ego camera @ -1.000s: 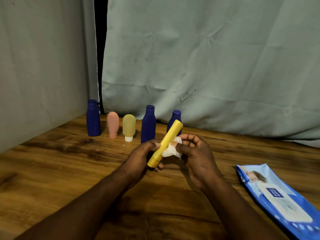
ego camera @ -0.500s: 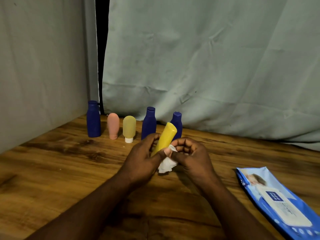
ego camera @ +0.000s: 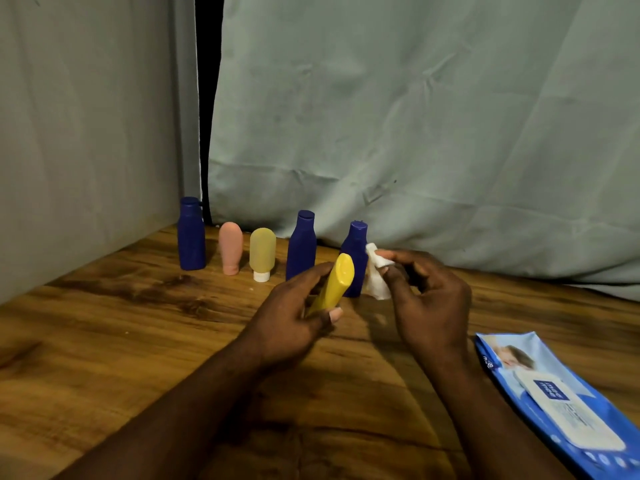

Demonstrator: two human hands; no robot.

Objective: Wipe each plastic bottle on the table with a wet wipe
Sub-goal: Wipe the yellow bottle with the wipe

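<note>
My left hand (ego camera: 294, 317) grips a yellow bottle (ego camera: 334, 285) by its lower end, its flat end tilted up toward me. My right hand (ego camera: 426, 303) pinches a crumpled white wet wipe (ego camera: 375, 275) just right of the bottle, a small gap between them. Behind them a row stands on the wooden table (ego camera: 138, 334): a blue bottle (ego camera: 190, 235) at far left, a pink bottle (ego camera: 230, 247), a pale yellow bottle (ego camera: 262, 252) on a white cap, a second blue bottle (ego camera: 301, 245), and a third blue bottle (ego camera: 355, 251) partly hidden by the yellow one.
A blue pack of wet wipes (ego camera: 561, 400) lies at the table's right front. Grey-green cloth (ego camera: 381, 116) hangs along the back and left side, close behind the row of bottles.
My right hand has lifted the wipe off the yellow bottle and moved it to the right. The left hand has tipped the bottle's end more toward me.
</note>
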